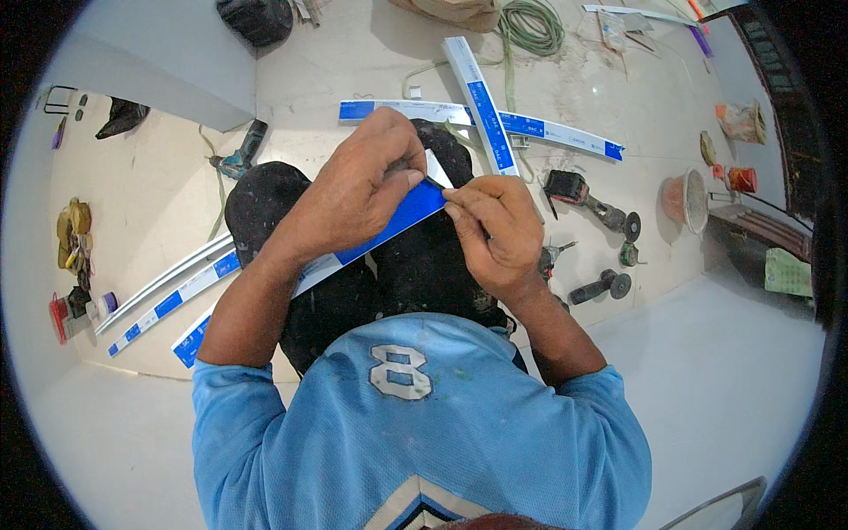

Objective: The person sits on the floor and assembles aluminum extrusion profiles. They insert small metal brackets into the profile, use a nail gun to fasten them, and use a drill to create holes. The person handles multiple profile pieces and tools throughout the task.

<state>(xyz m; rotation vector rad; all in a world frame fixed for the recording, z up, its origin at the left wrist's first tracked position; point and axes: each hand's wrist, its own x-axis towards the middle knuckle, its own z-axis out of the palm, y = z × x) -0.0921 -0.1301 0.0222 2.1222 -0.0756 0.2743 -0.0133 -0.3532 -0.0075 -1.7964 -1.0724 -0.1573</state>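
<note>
Gripping blue-white strip [402, 223] near its end: left hand [364, 177] closed at upper edge, right hand [496, 231] pinching at end corner; whether fingertips hold strip itself or thin dark piece [434, 183] there, cannot tell. Strip slants across thighs [331, 309], other end toward left edge of floor [309, 75]. Crossed strips [481, 102] ahead of knees [265, 199]; green coil [537, 46] beyond, toward floor's far edge. Drill [240, 157] left of knees, near wall [168, 53]. Grinders [605, 214] on right; bucket [682, 201] nearer floor's right edge.
</note>
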